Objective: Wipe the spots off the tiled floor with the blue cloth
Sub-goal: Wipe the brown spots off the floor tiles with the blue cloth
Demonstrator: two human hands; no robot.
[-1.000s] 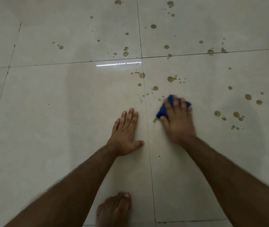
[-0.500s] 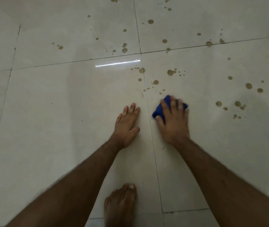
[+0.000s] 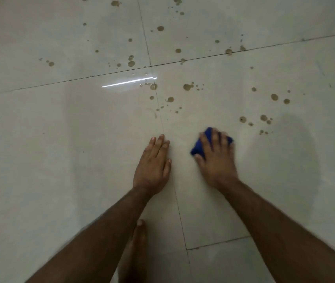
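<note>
One blue cloth (image 3: 198, 147). Two hands on the tiled floor (image 3: 50, 160): left hand (image 3: 152, 166) and right hand (image 3: 216, 160). One bare foot (image 3: 139, 242). Brown spots (image 3: 187, 87) in the dozens, too many and too small to count exactly. One bright streak of reflected light (image 3: 128, 82)

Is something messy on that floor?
Yes. Brown spots are splattered over the pale floor beyond both hands, so it looks dirty. The right hand presses the blue cloth down near them.

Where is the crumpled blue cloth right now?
In the head view, right of centre: the crumpled blue cloth lies under the right hand, on the tile beside the left hand.
</note>
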